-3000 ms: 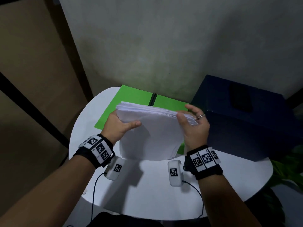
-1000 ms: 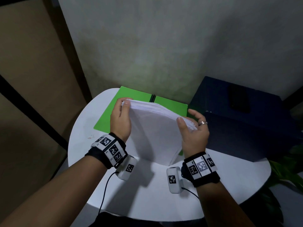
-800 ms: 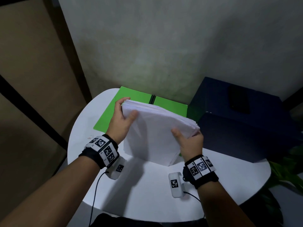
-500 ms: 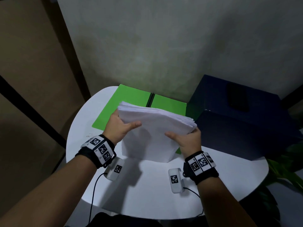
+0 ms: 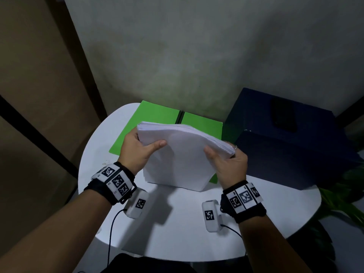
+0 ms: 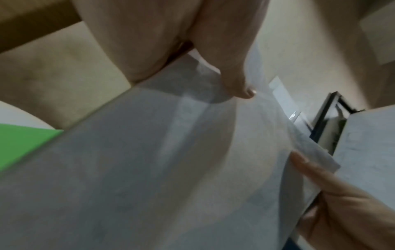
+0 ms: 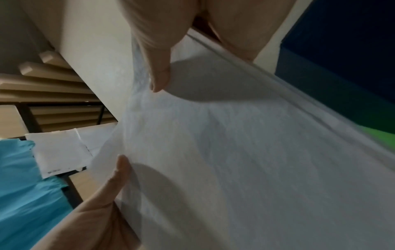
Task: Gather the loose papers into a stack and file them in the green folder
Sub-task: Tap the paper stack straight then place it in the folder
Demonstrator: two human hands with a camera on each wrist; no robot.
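A thick stack of white papers point(image 5: 181, 154) stands on its lower edge on the round white table point(image 5: 177, 229), leaning toward me. My left hand point(image 5: 137, 148) grips its upper left corner, thumb on the near face. My right hand point(image 5: 226, 162) grips the upper right corner the same way. The green folder point(image 5: 155, 119) lies open flat behind the stack, partly hidden by it. In the left wrist view the papers point(image 6: 171, 169) fill the frame under my thumb, with a green corner of the folder point(image 6: 21, 143). The right wrist view shows the papers point(image 7: 256, 160) pinched by my thumb.
A large dark blue box point(image 5: 291, 142) stands on the right of the table, close to my right hand. A grey wall rises behind the table. Green plant leaves point(image 5: 342, 196) hang off the right edge.
Both hands shifted their hold on the stack's top corners; the left went from cupping the side edge to gripping with the thumb in front. The stack's lower edge stays on the table.
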